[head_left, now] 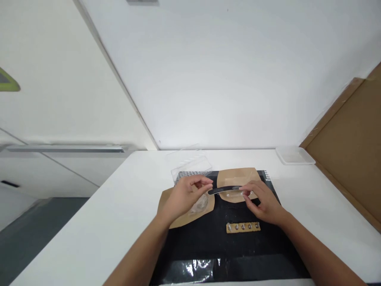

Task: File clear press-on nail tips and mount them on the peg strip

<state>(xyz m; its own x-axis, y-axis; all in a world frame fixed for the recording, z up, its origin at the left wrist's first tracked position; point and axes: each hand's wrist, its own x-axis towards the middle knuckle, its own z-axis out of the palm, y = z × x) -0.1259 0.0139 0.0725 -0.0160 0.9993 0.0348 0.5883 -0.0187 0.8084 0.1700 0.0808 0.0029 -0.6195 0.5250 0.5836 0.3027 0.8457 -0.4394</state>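
Note:
A slim black curved strip, which looks like a nail file, is pinched at its right end by my right hand. My left hand is close to the strip's left end, its thumb and forefinger nearly together; whatever lies between them is too small to make out. Under my left hand is a brown paper piece with crumpled clear plastic on it. Behind the strip lies a second brown paper piece with small clear and white bits. Nearer me rests a tan bar bearing several small round dots.
A glossy black sheet covers the middle of the white table. Thin clear plastic pieces lie behind it. At the back right sits a shallow clear tray, beside a brown cardboard panel. A white wall rises behind.

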